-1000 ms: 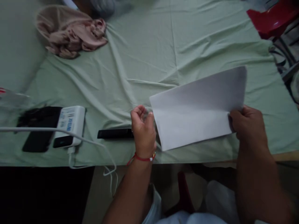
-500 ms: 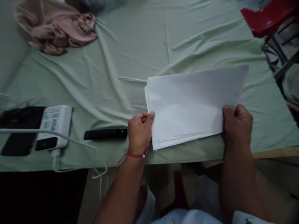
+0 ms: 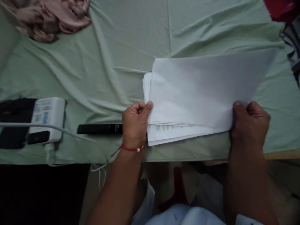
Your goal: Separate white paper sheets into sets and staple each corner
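White paper sheets (image 3: 199, 90) lie one over another in front of me, the upper ones lifted and skewed from those below. My left hand (image 3: 136, 122), with a red string bracelet at the wrist, pinches their left edge, thumb on top. At the lower right corner my right hand (image 3: 250, 122) is closed on the sheets, its fingers partly hidden underneath. Below the upper sheets a strip of printed paper (image 3: 173, 132) shows lines of text too small to read. The upper sheets' far right corner rises and looks darker.
A black stick-like device (image 3: 99, 129) lies left of my left hand. Farther left are a white power bank (image 3: 48, 120) with a cable and a black flat item (image 3: 14, 137). Pinkish cloth (image 3: 53, 18) is bunched at the back left of the green-covered table (image 3: 131, 40). A red object (image 3: 281, 11) stands at the far right.
The upper sheets have shifted up and away from those below, uncovering the printed strip. My right hand has moved right. The camera view has tilted slightly downward.
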A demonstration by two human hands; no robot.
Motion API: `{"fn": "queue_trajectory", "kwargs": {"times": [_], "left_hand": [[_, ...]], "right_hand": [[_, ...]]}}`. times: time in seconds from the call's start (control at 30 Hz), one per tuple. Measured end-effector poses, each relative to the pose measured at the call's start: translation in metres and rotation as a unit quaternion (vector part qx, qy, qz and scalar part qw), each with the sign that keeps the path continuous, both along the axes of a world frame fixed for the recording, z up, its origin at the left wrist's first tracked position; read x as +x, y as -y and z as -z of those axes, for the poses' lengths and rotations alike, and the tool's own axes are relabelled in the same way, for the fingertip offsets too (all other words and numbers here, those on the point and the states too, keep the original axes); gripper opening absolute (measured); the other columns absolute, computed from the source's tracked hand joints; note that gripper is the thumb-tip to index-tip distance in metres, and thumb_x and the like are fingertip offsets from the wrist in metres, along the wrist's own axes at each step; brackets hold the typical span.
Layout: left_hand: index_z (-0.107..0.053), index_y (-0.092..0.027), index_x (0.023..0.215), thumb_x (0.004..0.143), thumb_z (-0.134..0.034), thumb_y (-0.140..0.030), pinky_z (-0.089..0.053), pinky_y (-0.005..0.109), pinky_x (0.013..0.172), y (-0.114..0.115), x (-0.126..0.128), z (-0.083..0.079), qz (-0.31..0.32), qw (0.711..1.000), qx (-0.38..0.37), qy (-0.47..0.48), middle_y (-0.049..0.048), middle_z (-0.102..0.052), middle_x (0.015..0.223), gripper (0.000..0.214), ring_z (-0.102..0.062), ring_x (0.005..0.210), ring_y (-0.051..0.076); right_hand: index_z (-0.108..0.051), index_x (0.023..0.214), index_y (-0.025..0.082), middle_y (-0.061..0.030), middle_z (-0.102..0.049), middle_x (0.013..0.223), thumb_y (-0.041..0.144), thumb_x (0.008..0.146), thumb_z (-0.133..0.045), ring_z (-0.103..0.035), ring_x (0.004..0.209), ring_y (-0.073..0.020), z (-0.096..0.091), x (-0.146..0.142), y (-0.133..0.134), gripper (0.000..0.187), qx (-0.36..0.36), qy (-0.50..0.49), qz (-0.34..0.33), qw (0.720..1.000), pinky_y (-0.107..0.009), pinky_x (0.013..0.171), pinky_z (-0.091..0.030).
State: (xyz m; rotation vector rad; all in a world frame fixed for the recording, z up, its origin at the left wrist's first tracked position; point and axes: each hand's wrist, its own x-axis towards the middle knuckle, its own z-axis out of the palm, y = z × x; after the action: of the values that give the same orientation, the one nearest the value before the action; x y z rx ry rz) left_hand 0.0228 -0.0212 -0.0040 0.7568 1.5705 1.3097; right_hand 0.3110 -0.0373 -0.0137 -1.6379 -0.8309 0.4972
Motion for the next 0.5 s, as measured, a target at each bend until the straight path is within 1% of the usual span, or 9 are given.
{"fn": "queue_trajectory", "kwargs": {"times": [0.07, 0.17, 0.27, 0.33, 0.43, 0.5], "left_hand": [[-0.058, -0.02, 0.063, 0.081, -0.086, -0.036, -0.038, 0.025, 0.052, -0.0006, -0.0005, -0.0016, 0.002, 1.0, 0.001, 0.024, -0.0046, -0.053, 0.06, 0.037, -0.043, 0.054, 0.01], [-0.062, -0.02, 0.068, 0.081, -0.084, -0.03, -0.047, 0.026, 0.062, -0.0034, 0.0002, -0.0033, 0.017, 0.998, 0.004, 0.059, -0.0035, -0.058, 0.064, 0.027, -0.054, 0.063, 0.013], [-0.066, -0.02, 0.073, 0.077, -0.085, -0.025, -0.052, 0.028, 0.068, -0.0068, 0.0002, -0.0026, 0.022, 0.997, 0.001, 0.07, -0.0028, -0.061, 0.066, 0.02, -0.062, 0.07, 0.016], [-0.066, -0.02, 0.074, 0.076, -0.085, -0.025, -0.053, 0.029, 0.068, -0.0083, -0.0013, -0.001, 0.009, 0.998, 0.0, 0.066, -0.0027, -0.062, 0.066, 0.02, -0.063, 0.07, 0.017], [-0.064, -0.02, 0.071, 0.077, -0.085, -0.028, -0.052, 0.028, 0.066, -0.0096, -0.0049, 0.0012, -0.01, 0.998, -0.007, 0.059, -0.0034, -0.061, 0.064, 0.024, -0.061, 0.066, 0.015], [-0.063, -0.021, 0.072, 0.077, -0.085, -0.028, -0.052, 0.027, 0.064, -0.0101, -0.007, 0.0016, -0.003, 0.998, -0.014, 0.061, -0.0033, -0.061, 0.064, 0.023, -0.061, 0.065, 0.015]], "right_hand": [[-0.046, 0.062, 0.02, 0.0072, -0.039, 0.064, 0.024, 0.072, -0.075, -0.033, 0.061, -0.0069, 0.001, 0.0001, -0.0006, 0.031, 0.023, -0.009, 0.004, 1.0, -0.023, 0.057, -0.031], [-0.053, 0.064, 0.019, 0.0064, -0.045, 0.064, 0.026, 0.068, -0.074, -0.038, 0.06, -0.007, 0.0022, 0.0, -0.0022, 0.023, 0.036, -0.035, 0.015, 0.999, -0.024, 0.059, -0.037], [-0.062, 0.073, 0.018, 0.0037, -0.057, 0.07, 0.026, 0.065, -0.075, -0.05, 0.062, -0.0093, 0.0038, 0.0003, -0.0045, 0.018, 0.054, -0.051, 0.028, 0.997, -0.026, 0.065, -0.046], [-0.064, 0.081, 0.018, 0.0013, -0.064, 0.076, 0.025, 0.064, -0.076, -0.056, 0.067, -0.0113, 0.0045, 0.001, -0.0059, 0.021, 0.065, -0.054, 0.041, 0.996, -0.028, 0.068, -0.049], [-0.061, 0.078, 0.02, 0.0019, -0.063, 0.076, 0.024, 0.064, -0.075, -0.055, 0.066, -0.0105, 0.003, 0.0029, -0.0064, 0.021, 0.053, -0.069, 0.045, 0.995, -0.027, 0.067, -0.049], [-0.061, 0.074, 0.019, 0.0025, -0.061, 0.073, 0.025, 0.063, -0.075, -0.052, 0.063, -0.0097, 0.0005, 0.0041, -0.0051, 0.019, 0.043, -0.084, 0.039, 0.995, -0.027, 0.063, -0.047]]}}
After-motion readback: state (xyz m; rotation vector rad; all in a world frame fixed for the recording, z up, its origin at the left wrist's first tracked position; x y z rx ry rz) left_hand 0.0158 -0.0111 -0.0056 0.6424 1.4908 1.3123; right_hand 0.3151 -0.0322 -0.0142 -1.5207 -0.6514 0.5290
